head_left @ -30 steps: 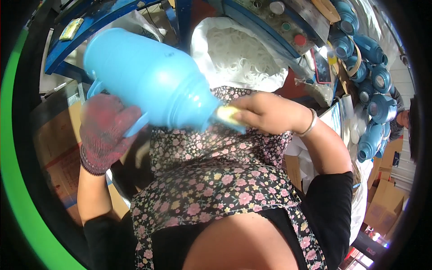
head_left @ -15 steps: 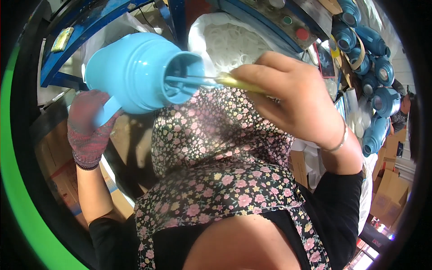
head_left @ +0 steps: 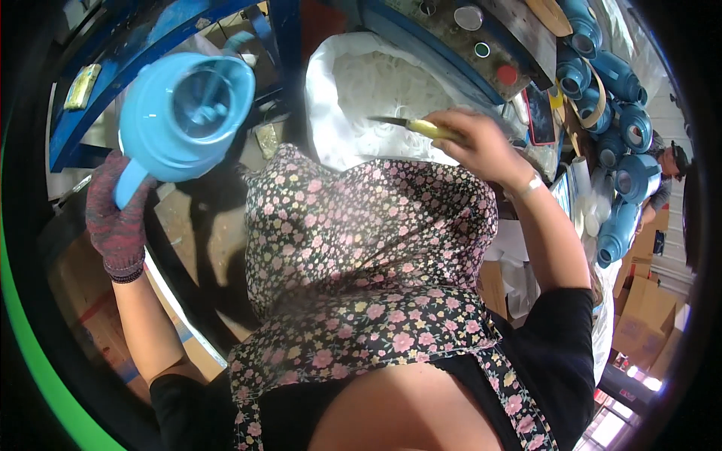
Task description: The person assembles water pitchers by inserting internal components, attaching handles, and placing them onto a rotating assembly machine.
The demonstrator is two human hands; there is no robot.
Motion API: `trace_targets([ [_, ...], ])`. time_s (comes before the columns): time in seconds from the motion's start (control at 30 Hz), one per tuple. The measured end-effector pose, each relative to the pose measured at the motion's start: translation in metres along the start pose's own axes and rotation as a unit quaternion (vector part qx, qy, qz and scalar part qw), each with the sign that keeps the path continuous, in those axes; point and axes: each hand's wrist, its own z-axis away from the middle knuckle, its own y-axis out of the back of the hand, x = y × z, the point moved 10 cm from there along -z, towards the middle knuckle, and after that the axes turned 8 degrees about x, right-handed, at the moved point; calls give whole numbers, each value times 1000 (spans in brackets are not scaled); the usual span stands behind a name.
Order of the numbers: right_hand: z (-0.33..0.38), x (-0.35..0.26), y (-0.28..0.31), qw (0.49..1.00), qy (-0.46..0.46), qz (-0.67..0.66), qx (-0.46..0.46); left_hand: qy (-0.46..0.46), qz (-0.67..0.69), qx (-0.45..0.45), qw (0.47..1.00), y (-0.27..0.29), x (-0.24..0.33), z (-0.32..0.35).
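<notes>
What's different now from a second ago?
The blue jug has moved left, its mouth turned more toward the camera. The right hand has drawn the knife clear of it, to the right. A small blurred blue piece now shows just beyond the jug. The left hand still grips the handle; the right, the knife.

Left of the white sack, a blue-painted bench carries a small yellow-green packet near its outer end. Right of the sack lie a red-edged phone and, farther off, heaped blue plastic jugs; the surface beneath them is hidden.
</notes>
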Motion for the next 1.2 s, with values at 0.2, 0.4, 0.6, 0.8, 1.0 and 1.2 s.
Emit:
trace_targets([
  [0.2, -48, 112, -89, 997, -68, 41, -5, 49, 29, 44, 997, -3, -18, -11],
  [0.4, -170, 144, -225, 999, -21, 2, 30, 134, 62, 97, 984, -23, -112, 21],
  [0.6, -157, 168, -200, 979, -127, 144, -71, 5, -189, 156, 970, 67, -60, 52],
  [0.8, -108, 139, -97, 986, -129, 86, 62, 79, 59, 124, 987, 30, -29, 40],
  [1.0, -24, 26, -5, 845, -155, -470, 204, 201, 323, -180, 907, -111, 69, 65],
  [1.2, 48, -7, -4, 884, -137, -393, 211, -94, 255, -387, 881, -178, 213, 39],
])
